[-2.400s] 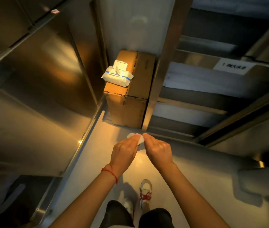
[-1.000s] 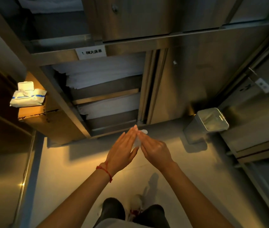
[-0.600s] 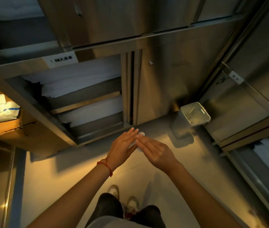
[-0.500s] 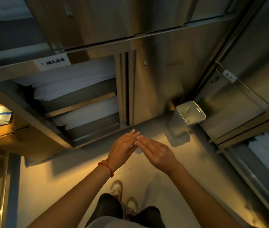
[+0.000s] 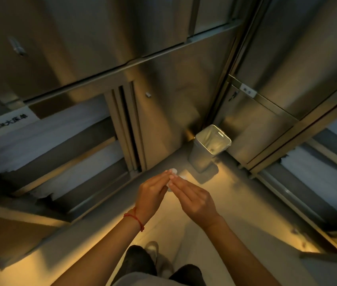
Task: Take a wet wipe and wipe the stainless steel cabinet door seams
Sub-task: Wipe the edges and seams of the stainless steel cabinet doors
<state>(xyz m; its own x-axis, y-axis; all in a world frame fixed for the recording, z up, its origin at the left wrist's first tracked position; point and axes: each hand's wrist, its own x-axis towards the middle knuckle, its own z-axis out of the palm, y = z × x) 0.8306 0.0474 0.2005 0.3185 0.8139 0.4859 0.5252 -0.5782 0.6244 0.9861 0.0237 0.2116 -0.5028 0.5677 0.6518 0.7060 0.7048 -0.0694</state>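
A small white wet wipe [image 5: 174, 171] sticks out past my fingertips, low in the middle of the view. My left hand [image 5: 152, 195], with a red string at the wrist, and my right hand [image 5: 193, 198] meet fingertip to fingertip and hold the wipe between them above the floor. My thumbs are hidden. Straight ahead stands a closed stainless steel cabinet door [image 5: 173, 104]. Its vertical seam [image 5: 129, 129] runs beside an open compartment. The hands are short of the cabinet and touch no part of it.
A small lined bin [image 5: 211, 145] stands in the corner on the floor, just beyond my hands to the right. Folded white linen [image 5: 39, 135] fills the open shelves at left under a paper label [image 5: 4, 122]. More linen [image 5: 307, 168] lies in the right-hand cabinet.
The view has swung right: the cardboard box and the wipe pack have left the frame, and the closed door and bin have come in. Both hands stay together on the wipe.
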